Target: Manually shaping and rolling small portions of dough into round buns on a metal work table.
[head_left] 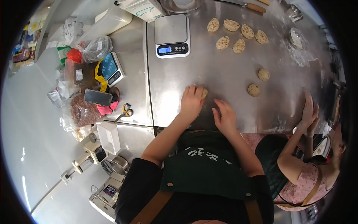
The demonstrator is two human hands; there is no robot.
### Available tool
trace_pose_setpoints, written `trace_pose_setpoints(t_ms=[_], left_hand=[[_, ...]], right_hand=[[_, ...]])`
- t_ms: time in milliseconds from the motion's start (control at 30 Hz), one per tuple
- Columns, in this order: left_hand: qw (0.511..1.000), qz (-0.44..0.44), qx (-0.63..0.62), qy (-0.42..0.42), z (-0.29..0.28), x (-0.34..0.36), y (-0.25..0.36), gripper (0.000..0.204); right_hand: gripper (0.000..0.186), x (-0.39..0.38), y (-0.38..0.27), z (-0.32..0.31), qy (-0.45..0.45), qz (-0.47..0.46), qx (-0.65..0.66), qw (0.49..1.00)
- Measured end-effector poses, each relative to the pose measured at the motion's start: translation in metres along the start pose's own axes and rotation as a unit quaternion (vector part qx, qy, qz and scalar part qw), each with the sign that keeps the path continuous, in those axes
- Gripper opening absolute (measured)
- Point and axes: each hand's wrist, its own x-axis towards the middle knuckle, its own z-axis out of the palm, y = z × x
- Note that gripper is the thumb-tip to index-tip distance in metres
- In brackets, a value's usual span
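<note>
My left hand [191,100] is curled over a piece of dough [204,93] on the steel table, and most of that piece is hidden under the fingers. Just to its right, my right hand [225,116] hovers near the table's front edge, thumb and fingers apart and nothing in it. Two round dough balls [254,90] [264,74] lie farther right. Several oval, speckled dough pieces [239,46] are grouped at the back, their surfaces rough.
A digital kitchen scale [171,35] stands at the back left of the steel table [223,71]. Scissors [126,111], a phone [97,97] and bagged ingredients [84,110] lie on the left. A co-worker's hands [308,112] are at the right; a wooden-handled knife [255,7] lies behind.
</note>
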Motion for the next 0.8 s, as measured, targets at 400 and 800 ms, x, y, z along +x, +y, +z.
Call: trace_pose_setpoints(t_ms=[400, 800], left_hand=[[0.986, 0.087, -0.139, 0.045, 0.009, -0.017, -0.042, 0.074], [0.981, 0.105, 0.018, -0.165, 0.010, -0.015, -0.034, 0.063]], right_hand=[[0.059, 0.030, -0.003, 0.041, -0.043, -0.138, -0.139, 0.980], [0.059, 0.051, -0.002, 0.039, -0.267, -0.126, -0.331, 0.896]])
